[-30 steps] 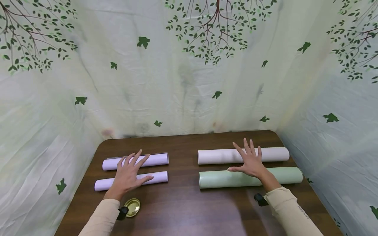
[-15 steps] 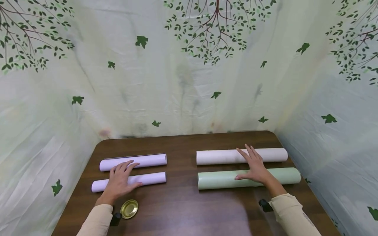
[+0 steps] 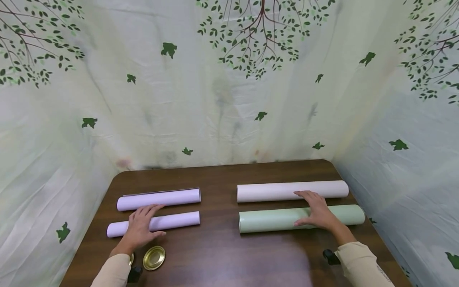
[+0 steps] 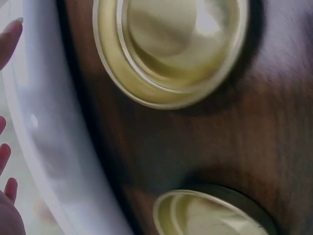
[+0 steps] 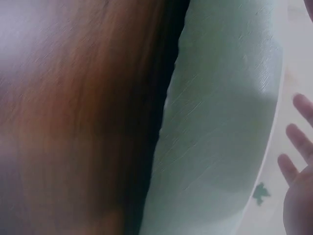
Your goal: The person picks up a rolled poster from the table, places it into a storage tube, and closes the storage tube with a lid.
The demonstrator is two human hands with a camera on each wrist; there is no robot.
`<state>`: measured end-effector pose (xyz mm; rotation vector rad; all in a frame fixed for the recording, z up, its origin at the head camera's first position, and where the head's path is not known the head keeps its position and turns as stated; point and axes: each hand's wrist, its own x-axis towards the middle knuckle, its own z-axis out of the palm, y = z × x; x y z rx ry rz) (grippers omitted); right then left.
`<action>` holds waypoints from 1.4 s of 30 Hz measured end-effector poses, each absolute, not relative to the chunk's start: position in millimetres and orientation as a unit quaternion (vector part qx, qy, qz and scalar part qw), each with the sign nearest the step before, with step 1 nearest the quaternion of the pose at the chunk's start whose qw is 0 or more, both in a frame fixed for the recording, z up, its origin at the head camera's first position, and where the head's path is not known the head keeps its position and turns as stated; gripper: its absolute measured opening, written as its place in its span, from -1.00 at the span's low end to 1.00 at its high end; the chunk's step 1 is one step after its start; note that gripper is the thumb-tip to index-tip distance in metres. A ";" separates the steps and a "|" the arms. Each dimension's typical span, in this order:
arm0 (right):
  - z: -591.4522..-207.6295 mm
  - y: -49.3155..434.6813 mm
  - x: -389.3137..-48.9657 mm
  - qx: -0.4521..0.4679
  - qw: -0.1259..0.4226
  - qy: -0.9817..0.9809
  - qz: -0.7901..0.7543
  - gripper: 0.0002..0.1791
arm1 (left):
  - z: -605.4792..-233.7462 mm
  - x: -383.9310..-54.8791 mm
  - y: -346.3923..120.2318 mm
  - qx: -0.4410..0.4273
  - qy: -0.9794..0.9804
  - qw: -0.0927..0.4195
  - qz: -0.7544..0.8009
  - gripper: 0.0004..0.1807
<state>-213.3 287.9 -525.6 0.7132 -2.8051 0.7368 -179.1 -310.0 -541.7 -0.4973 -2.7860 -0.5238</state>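
My left hand [image 3: 140, 228] hovers over the near lavender roll [image 3: 179, 220], its thumb spread from its loosely bent fingers. Behind that lies a second lavender roll [image 3: 161, 199]. My right hand [image 3: 318, 212] is above a pale green roll [image 3: 269, 221], thumb on the near side and fingers reaching toward the white roll [image 3: 269, 193] behind. Whether either hand touches a roll is hard to tell; in the right wrist view the fingers [image 5: 301, 139] appear past the green roll's far edge. Neither hand holds anything.
A shallow round gold dish or lid [image 3: 154, 258] lies by my left wrist. A second gold piece [image 4: 210, 213] is mostly hidden by that wrist in the head view. The brown table [image 3: 222, 259] meets leaf-printed cloth walls [image 3: 222, 99] at the back and sides.
Both hands have lowered toward the rolls and drawn nearer, their fingers less spread. The left hand shifted left, the right hand slightly right. The second gold piece has come into view.
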 end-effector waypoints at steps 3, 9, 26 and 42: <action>-527.5 294.1 -212.2 0.235 0.076 -0.938 0.243 0.10 | -545.3 -179.4 -313.3 -0.167 -0.957 0.136 -0.194 -0.07; -533.6 303.2 -207.0 0.225 0.062 -0.940 0.250 0.00 | -548.6 -181.8 -315.7 -0.142 -0.960 0.121 -0.210 -0.09; -551.1 306.8 -206.1 0.228 0.028 -0.949 0.215 -0.13 | -561.5 -181.7 -323.9 -0.118 -0.967 0.055 -0.219 -0.32; -557.2 299.9 -206.5 0.202 0.038 -0.972 0.116 -0.09 | -564.9 -182.1 -326.5 -0.132 -0.967 0.070 -0.204 -0.43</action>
